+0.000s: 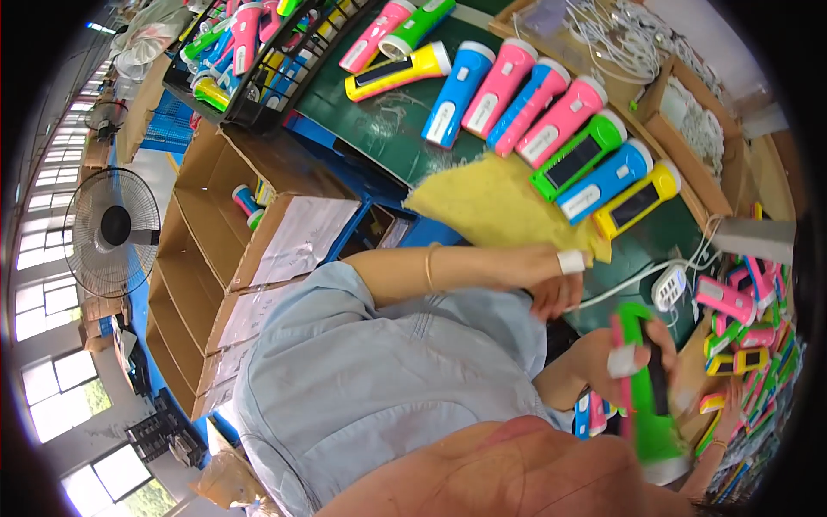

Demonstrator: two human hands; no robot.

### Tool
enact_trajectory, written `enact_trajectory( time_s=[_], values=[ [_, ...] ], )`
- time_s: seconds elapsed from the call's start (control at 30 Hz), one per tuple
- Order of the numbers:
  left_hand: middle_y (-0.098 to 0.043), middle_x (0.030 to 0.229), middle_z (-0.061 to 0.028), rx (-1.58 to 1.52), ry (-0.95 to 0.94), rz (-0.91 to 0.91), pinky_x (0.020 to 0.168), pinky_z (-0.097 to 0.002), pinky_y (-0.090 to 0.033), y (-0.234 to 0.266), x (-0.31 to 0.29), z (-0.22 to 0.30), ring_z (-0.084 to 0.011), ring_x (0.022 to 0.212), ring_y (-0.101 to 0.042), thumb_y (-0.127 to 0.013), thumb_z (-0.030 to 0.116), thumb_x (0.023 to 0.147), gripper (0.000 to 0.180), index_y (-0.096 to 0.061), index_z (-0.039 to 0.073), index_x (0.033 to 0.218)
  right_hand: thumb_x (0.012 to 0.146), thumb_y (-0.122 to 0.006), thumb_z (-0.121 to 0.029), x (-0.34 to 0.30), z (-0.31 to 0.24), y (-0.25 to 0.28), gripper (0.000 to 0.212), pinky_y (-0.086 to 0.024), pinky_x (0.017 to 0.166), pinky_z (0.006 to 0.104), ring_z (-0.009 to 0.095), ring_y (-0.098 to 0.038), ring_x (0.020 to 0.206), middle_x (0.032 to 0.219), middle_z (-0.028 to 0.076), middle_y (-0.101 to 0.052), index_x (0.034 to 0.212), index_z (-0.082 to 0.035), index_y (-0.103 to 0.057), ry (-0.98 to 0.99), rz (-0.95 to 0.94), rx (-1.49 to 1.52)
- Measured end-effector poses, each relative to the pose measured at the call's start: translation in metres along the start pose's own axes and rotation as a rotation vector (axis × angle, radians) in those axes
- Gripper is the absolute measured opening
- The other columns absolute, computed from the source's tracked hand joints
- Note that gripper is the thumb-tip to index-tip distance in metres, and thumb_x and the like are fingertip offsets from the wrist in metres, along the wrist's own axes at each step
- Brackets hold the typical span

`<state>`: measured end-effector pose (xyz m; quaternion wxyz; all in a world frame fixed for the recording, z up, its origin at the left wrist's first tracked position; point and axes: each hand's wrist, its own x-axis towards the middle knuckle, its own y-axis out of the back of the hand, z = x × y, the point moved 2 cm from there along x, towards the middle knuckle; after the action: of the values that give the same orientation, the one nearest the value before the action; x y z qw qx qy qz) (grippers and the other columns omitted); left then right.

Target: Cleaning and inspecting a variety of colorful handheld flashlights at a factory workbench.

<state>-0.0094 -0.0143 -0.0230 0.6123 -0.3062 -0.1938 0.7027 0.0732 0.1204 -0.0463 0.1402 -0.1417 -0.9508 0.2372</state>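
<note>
My right hand [596, 372], white tape round a finger, grips a green and pink flashlight [648, 388] with a dark panel; motion blurs both. Farther left, my left hand [556, 280] hovers by the table edge, its fingers curled in and white tape on one. A white cable runs to its fingertips; what they hold, if anything, I cannot make out. Beyond that hand a yellow cloth [482, 202] lies on the green table [370, 129]. Along its far side is a row of pink, blue, green and yellow flashlights, including a blue flashlight [459, 95].
A black crate [289, 73] of flashlights stands at the far left, above a divided cardboard box [194, 250]. A white power strip [668, 287] is on the right, near a heap of flashlights [741, 345] where another person's hand [728, 414] reaches in. A fan [115, 226] stands left.
</note>
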Motion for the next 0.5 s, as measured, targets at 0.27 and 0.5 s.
enact_trajectory(
  time_s=[0.27, 0.5],
  values=[
    [-0.059, 0.095, -0.0064, 0.281, -0.525, 0.589, 0.081, -0.0305, -0.047, 0.002, 0.012, 0.005, -0.0166, 0.091, -0.057, -0.067, 0.018, 0.079, 0.05, -0.04, 0.003, 0.119, 0.073, -0.067, -0.008, -0.017, -0.007, -0.054, 0.053, -0.043, 0.075, 0.036, 0.032, -0.052, 0.087, 0.098, 0.018, -0.049, 0.12, 0.003, -0.044, 0.15, 0.039, -1.133],
    [-0.055, 0.099, -0.0107, -0.088, -0.392, 0.38, 0.074, -0.0374, -0.053, 0.009, 0.013, 0.029, -0.0228, 0.089, -0.061, -0.057, 0.018, 0.086, 0.044, -0.037, 0.003, 0.123, 0.088, -0.052, -0.005, -0.035, -0.015, -0.007, 0.018, -0.04, 0.058, 0.0186, 0.006, -0.05, 0.066, 0.082, 0.001, -0.052, 0.101, 0.002, -0.062, -0.094, 0.263, -0.675]
  ],
)
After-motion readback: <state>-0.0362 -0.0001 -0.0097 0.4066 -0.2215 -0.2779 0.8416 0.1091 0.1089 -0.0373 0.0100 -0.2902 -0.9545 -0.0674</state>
